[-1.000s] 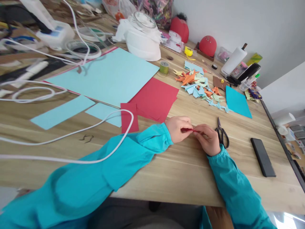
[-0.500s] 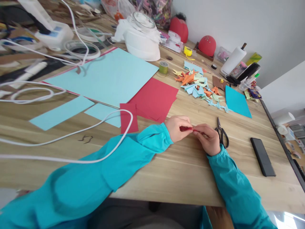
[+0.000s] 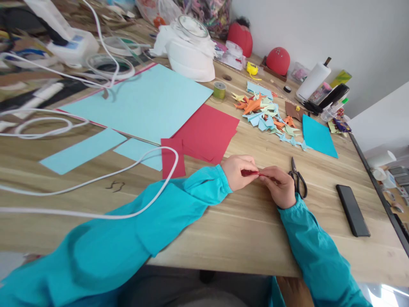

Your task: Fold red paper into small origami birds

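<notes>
Between my two hands, just above the wooden table, is a small piece of folded red paper [image 3: 249, 172]. My left hand [image 3: 239, 171] pinches its wider part between thumb and fingers. The thin right end is gripped by the fingertips of my right hand [image 3: 277, 183]. Much of the paper is hidden by my fingers. Black-handled scissors [image 3: 298, 179] lie right beside my right hand, points away from me. Red paper sheets [image 3: 207, 132] and a small red paper strip [image 3: 172, 164] lie to the left of my hands.
Folded paper cranes [image 3: 263, 111] in orange, blue and pale green are heaped beyond my hands. A phone [image 3: 352, 210] lies at right. A white cable [image 3: 140, 160] loops over the left side, near large light-blue sheets [image 3: 143, 102]. A thread spool [image 3: 219, 90] stands behind.
</notes>
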`<move>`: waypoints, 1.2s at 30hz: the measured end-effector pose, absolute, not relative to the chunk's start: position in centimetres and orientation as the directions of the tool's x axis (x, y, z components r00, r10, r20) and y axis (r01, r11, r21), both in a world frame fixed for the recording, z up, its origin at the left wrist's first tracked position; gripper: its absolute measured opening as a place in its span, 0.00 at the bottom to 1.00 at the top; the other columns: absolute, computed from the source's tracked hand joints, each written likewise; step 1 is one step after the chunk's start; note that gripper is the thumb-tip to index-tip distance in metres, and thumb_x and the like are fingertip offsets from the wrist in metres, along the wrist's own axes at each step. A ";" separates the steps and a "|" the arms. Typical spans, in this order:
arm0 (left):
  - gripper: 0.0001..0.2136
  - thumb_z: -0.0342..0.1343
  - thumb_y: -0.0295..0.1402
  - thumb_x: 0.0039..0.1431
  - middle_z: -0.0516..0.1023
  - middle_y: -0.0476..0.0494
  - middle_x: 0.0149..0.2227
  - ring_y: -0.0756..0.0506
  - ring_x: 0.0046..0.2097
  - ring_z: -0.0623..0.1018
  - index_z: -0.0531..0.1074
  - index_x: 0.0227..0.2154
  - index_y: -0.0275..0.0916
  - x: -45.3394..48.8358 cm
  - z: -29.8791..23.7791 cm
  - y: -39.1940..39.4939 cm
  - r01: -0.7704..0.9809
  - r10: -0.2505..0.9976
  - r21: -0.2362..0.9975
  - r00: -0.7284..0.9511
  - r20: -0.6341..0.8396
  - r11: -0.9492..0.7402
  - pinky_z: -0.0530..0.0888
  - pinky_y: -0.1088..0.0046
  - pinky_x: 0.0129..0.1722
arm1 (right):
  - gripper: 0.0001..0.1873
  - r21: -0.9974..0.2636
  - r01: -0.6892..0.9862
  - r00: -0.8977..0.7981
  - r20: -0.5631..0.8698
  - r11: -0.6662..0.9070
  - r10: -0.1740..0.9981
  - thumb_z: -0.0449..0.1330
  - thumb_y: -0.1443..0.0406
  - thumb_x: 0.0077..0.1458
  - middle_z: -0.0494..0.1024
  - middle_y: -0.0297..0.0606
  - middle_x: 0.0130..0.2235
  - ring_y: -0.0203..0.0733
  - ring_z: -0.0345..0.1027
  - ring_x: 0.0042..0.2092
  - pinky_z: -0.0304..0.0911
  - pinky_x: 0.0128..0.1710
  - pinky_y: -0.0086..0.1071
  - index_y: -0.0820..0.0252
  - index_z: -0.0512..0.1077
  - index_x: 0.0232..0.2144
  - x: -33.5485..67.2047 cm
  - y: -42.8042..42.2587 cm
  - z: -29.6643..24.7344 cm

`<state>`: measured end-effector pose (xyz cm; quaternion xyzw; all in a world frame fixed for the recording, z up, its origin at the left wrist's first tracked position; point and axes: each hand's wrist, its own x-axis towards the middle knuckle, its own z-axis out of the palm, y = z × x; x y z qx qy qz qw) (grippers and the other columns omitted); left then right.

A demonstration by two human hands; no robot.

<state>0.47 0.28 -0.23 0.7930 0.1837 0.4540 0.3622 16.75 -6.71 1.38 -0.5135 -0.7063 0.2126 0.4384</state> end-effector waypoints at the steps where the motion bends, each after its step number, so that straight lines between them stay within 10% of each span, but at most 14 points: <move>1: 0.07 0.55 0.31 0.50 0.72 0.46 0.23 0.54 0.23 0.69 0.76 0.23 0.35 0.5 -0.3 0.3 -0.041 0.617 0.738 0.518 0.592 -0.673 0.66 0.80 0.22 | 0.05 -0.749 0.539 -0.089 0.404 0.385 0.910 0.59 0.64 0.53 0.77 0.39 0.33 0.41 0.70 0.36 0.67 0.36 0.37 0.54 0.76 0.31 16.7 -6.7 1.4; 23: 0.04 0.59 0.28 0.47 0.71 0.48 0.21 0.54 0.22 0.68 0.75 0.21 0.34 0.6 -0.3 0.1 -0.028 0.646 0.758 0.504 0.574 -0.652 0.65 0.80 0.21 | 0.05 -0.675 0.581 -0.124 0.478 0.454 0.869 0.59 0.67 0.52 0.78 0.39 0.32 0.41 0.72 0.34 0.69 0.35 0.35 0.55 0.77 0.28 16.5 -7.2 2.2; 29: 0.03 0.61 0.28 0.45 0.72 0.47 0.22 0.54 0.23 0.69 0.75 0.22 0.32 0.4 0.4 0.0 0.015 0.715 0.802 0.463 0.523 -0.597 0.66 0.80 0.22 | 0.16 -0.823 0.483 0.007 0.344 0.298 0.939 0.64 0.64 0.47 0.76 0.38 0.36 0.35 0.69 0.29 0.67 0.27 0.30 0.57 0.69 0.41 16.3 -7.1 1.3; 36: 0.05 0.59 0.29 0.48 0.73 0.44 0.25 0.52 0.26 0.72 0.76 0.24 0.32 0.2 0.7 0.0 0.015 0.746 0.819 0.422 0.516 -0.574 0.69 0.79 0.24 | 0.08 -0.883 0.384 0.043 0.310 0.271 0.950 0.56 0.61 0.56 0.71 0.34 0.28 0.34 0.65 0.27 0.62 0.27 0.30 0.58 0.69 0.29 16.8 -7.2 0.9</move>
